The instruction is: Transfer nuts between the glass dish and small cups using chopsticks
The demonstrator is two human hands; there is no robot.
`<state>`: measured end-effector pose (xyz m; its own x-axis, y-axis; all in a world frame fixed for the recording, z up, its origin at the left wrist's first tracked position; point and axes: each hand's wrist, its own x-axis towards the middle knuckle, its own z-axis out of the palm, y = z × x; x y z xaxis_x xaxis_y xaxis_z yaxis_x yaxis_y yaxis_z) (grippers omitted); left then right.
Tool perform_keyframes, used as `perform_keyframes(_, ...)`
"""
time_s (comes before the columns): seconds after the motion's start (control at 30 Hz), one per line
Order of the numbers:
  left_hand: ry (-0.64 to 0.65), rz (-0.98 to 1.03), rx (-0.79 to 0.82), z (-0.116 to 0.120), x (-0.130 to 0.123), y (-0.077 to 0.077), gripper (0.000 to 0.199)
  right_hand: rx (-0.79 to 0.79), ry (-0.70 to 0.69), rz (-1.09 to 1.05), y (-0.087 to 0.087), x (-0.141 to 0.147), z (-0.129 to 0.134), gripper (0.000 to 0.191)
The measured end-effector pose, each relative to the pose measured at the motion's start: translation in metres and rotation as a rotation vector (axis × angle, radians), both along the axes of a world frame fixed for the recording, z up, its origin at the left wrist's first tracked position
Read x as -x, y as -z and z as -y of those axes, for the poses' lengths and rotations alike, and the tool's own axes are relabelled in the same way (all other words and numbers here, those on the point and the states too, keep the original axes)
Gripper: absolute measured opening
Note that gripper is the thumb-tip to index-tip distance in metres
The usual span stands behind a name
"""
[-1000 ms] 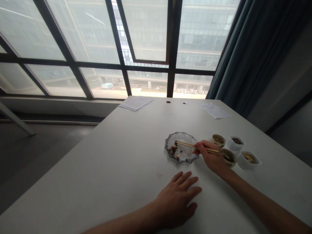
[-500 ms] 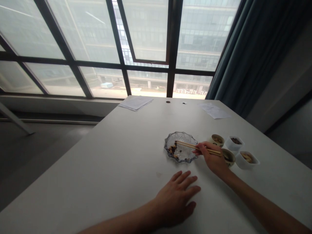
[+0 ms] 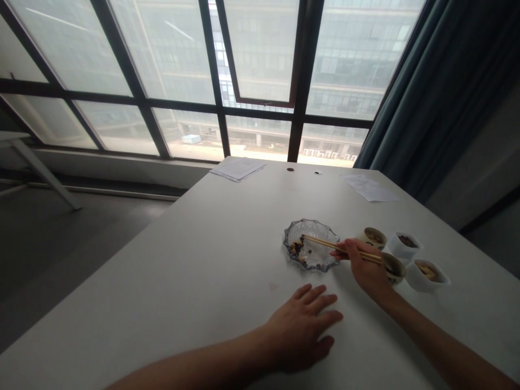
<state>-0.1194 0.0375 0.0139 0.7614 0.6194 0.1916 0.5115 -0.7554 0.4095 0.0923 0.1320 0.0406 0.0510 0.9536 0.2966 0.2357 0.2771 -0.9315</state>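
Your right hand (image 3: 368,273) was closed around the pair of chopsticks (image 3: 325,244), with their tips over the far-left part of the clear glass dish (image 3: 323,259), and your left hand (image 3: 300,327) was open, palm down with its fingers spread, near the dish but apart from it, gripping nothing. Working well here seemed to call for a light, even pinch, with the tips level and meeting squarely on one piece, since hard, rounded bits would likely have rolled or shot out under a tight squeeze; a low angle and small finger movements looked safer than swinging the wrist, and your left hand could have steadied the rim had the dish slid. Whether the tips had a piece between them, you could not tell at that size. The small pieces (image 3: 297,247) were dark and tan, mostly clustered at the dish's left side, with a few scattered nearer you; the dish was see-through, with a faceted pattern and a scalloped edge, upright on the white counter (image 3: 182,281). Beyond your right hand stood two round bowls, the farther (image 3: 369,244) and the nearer (image 3: 397,277), then two pale containers, one (image 3: 400,250) with dark contents and one (image 3: 420,281) with yellowish ones; papers (image 3: 238,169) lay at the far edge
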Motion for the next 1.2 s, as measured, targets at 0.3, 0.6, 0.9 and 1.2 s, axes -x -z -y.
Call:
perform_keyframes(0.3, -0.002, -0.012, -0.003, 0.001, 0.001, -0.001, 0.045, -0.170, 0.174, -0.062, -0.030, -0.015, 0.025, 0.038)
perform_keyframes(0.6, -0.003, -0.048, 0.014, 0.001, 0.002, -0.009, 0.047, -0.105, 0.541, -0.332, -0.048, -0.125, 0.100, 0.038)
perform_keyframes(0.9, -0.007, -0.146, 0.012, -0.002, 0.001, -0.015, 0.057, 0.027, 0.588, -0.453, -0.010, -0.165, 0.123, 0.040)
perform_keyframes(1.2, -0.004, -0.148, -0.005, -0.004, 0.003, -0.014, 0.056, 0.051, 0.592, -0.387, -0.009, -0.177, 0.140, 0.032)
